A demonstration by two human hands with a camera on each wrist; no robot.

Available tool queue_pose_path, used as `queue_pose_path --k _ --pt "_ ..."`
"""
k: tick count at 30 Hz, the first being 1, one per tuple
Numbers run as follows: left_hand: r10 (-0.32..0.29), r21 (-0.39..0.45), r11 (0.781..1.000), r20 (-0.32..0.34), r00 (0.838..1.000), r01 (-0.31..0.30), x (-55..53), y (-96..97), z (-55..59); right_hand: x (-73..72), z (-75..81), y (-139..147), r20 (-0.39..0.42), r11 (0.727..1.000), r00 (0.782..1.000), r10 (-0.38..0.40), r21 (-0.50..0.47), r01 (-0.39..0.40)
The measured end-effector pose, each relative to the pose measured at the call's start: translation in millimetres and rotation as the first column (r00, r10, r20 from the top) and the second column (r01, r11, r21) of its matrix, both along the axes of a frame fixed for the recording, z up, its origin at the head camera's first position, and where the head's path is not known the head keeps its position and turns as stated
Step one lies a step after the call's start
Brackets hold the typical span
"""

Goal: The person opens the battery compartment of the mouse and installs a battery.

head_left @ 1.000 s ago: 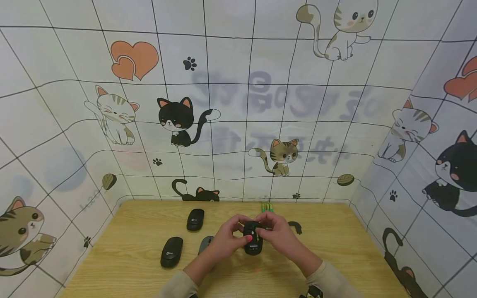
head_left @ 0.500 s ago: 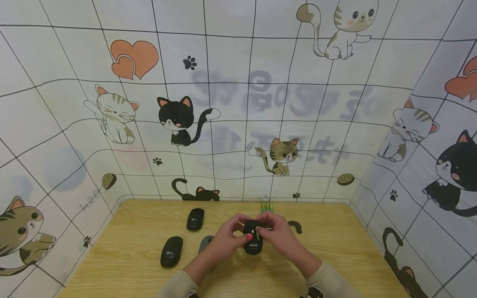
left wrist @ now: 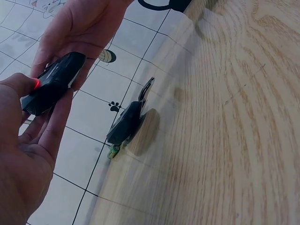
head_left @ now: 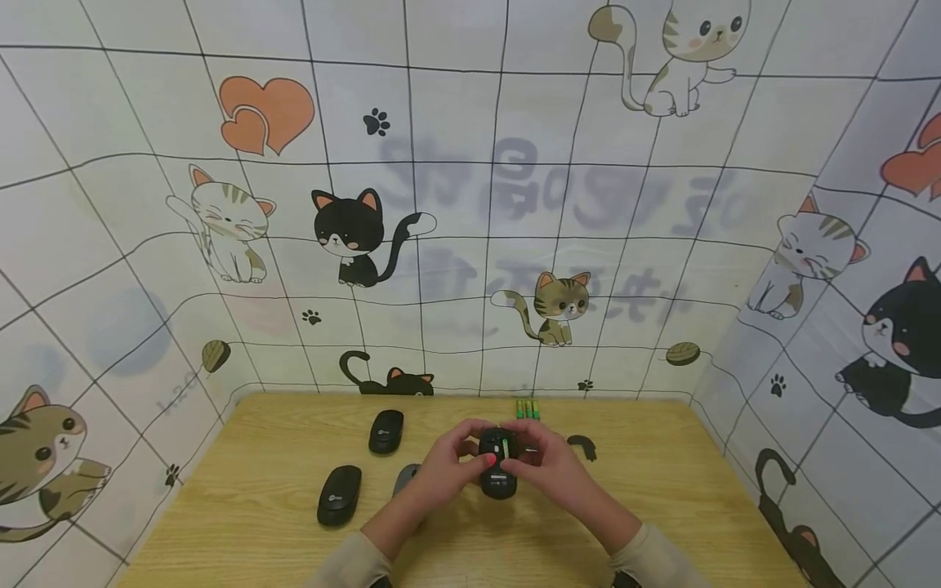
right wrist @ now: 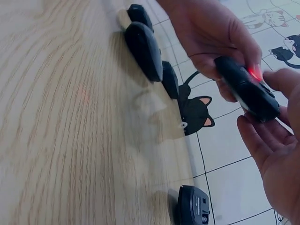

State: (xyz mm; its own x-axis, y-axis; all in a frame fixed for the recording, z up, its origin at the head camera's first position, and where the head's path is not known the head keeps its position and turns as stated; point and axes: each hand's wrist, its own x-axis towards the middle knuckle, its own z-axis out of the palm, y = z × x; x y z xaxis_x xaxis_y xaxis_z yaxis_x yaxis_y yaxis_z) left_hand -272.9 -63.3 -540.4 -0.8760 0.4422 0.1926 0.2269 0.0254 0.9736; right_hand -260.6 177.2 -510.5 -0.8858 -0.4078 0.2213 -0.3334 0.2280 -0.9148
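Between both hands, a black computer mouse (head_left: 498,483) is held off the table with its underside toward the head camera. A green battery (head_left: 506,447) shows in its compartment. My left hand (head_left: 450,464) grips the mouse's left side, thumb on the underside; a red glow shows at that thumb's tip in both wrist views. My right hand (head_left: 550,462) holds the other side, its thumb near the battery's lower end and its fingers behind. In the left wrist view, another black mouse (left wrist: 125,124) lies on the table beyond the hands; the right hand mostly hides it in the head view.
Two black mice (head_left: 385,431) (head_left: 340,496) lie at the table's left. A grey mouse (head_left: 406,477) is partly behind the left forearm. Several green batteries (head_left: 528,409) lie at the back edge. A curved black cover (head_left: 582,447) lies right of the hands. Cat-print fabric (head_left: 456,204) encloses the table.
My right thumb has shifted down off the compartment, and the green battery now shows in it. The held mouse has risen slightly in the head view. Both hands keep hold of it.
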Motion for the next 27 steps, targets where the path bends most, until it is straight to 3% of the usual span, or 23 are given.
queue_pose_path --k 8,21,27 --pt "0.013 0.021 1.0 0.032 0.999 -0.013 0.0 -2.2 2.3 -1.9 -7.3 5.1 -0.086 0.984 0.988 0.129 0.13 -0.118" --pt "-0.024 0.056 0.998 0.057 0.998 0.021 -0.4 -3.3 3.4 -0.2 -9.6 6.9 -0.113 0.966 0.986 0.12 0.242 -0.09" --pt "-0.084 0.032 0.996 0.039 0.996 0.082 -1.9 -7.0 -1.3 -3.9 -10.6 11.0 -0.1 0.968 0.99 0.095 0.24 -0.068"
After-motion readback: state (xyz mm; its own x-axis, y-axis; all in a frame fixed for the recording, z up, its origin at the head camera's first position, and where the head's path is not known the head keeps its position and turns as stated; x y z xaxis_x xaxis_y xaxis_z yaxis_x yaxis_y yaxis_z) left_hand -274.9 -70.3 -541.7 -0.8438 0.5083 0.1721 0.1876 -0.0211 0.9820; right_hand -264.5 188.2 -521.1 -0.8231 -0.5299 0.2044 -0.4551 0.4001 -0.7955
